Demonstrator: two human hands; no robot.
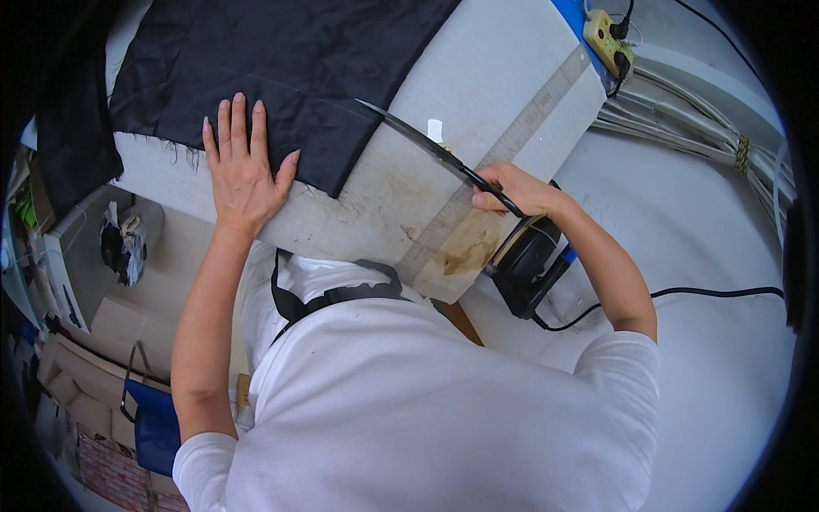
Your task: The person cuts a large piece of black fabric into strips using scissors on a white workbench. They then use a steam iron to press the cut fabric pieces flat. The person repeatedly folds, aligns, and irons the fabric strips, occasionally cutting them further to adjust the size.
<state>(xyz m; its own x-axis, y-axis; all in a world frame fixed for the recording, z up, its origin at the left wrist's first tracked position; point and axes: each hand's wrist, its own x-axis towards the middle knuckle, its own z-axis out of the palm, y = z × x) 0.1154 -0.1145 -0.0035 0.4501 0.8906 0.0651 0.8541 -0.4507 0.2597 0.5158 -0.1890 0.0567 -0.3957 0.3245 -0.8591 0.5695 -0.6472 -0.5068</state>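
Note:
A piece of black fabric (281, 64) with a frayed near edge lies on the pale work surface (490, 51). My left hand (243, 175) rests flat on its near edge with the fingers outstretched. In my right hand (516, 189) are large black-handled scissors (426, 143), my fingers wrapped round the handles. The blades point up and to the left, and their tips reach over the right edge of the fabric. They look nearly closed. Whether they touch the cloth, I cannot tell.
A long metal ruler (533, 111) lies along the surface's right side, near a small white piece (435, 130). Just beyond my right hand stands a black iron (525, 273) with its cord. A yellow power strip (607, 43) and bundled cables (682, 115) are at the far right.

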